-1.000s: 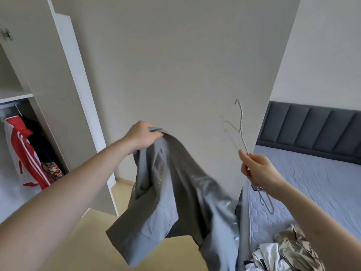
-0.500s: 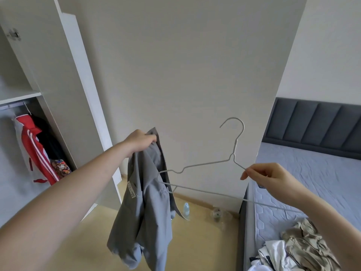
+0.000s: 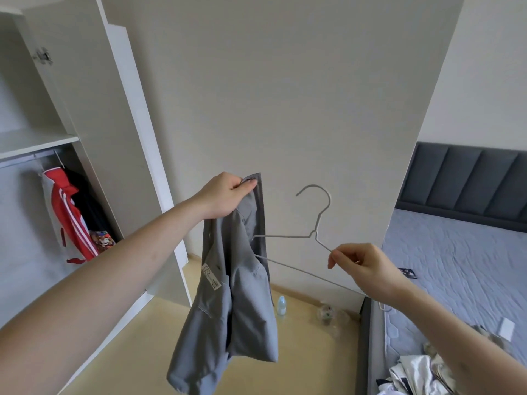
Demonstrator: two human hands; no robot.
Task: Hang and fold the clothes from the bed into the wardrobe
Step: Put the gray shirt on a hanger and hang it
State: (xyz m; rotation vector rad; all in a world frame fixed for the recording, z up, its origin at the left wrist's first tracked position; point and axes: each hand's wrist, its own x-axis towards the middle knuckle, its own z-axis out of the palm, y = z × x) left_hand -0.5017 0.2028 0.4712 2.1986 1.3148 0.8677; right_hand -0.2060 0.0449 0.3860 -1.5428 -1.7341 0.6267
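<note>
My left hand (image 3: pixel 225 196) grips the collar of a grey shirt (image 3: pixel 236 295), which hangs limp in front of me with a white label showing. My right hand (image 3: pixel 360 265) pinches the right shoulder of a thin white wire hanger (image 3: pixel 313 232), hook upward. The hanger's left end is tucked inside the shirt's opening. The wardrobe (image 3: pixel 37 143) stands open at the left, with a red and white jacket (image 3: pixel 67 220) hanging on its rail. Crumpled clothes (image 3: pixel 419 372) lie on the bed (image 3: pixel 462 266) at the lower right.
The open wardrobe door (image 3: pixel 94 124) juts out between the wardrobe and the wall. A small bottle (image 3: pixel 281 305) and clear plastic items (image 3: pixel 328 313) sit on the wooden floor by the wall. A dark padded headboard (image 3: pixel 470 178) backs the bed.
The hanger turned from edge-on to flat, and its left end has slid into the shirt. The shirt stopped swinging and hangs straight. The camera tilted slightly.
</note>
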